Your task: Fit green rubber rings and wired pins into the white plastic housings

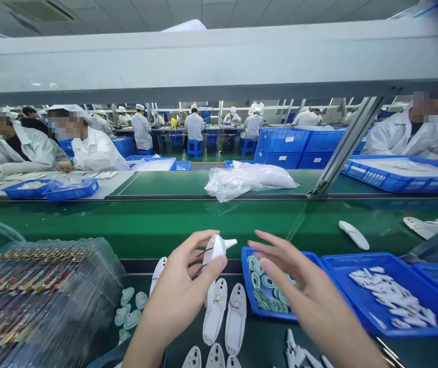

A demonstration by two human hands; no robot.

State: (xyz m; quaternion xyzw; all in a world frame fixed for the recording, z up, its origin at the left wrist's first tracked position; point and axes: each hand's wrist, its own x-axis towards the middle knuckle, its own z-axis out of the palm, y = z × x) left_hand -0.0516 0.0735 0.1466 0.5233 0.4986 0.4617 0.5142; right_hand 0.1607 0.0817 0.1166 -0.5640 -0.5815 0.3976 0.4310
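My left hand point(180, 286) is closed on a white plastic shell with a cone tip point(216, 246) and thin red wires, held up over the bench. My right hand point(299, 286) hovers open just right of it, fingers stretched toward the shell, above a blue tray of pale green rings point(270, 294). Below the hands lie several white shell halves point(224, 314) on the dark mat. Small pale green caps point(129, 309) lie to the left of them.
A stack of clear trays with wired parts point(38, 296) fills the left. A blue bin of small white pieces point(391, 296) sits right. A green conveyor point(165, 225) carries a white shell point(354, 234). A plastic bag point(247, 180) lies beyond. Co-workers in white coats sit opposite.
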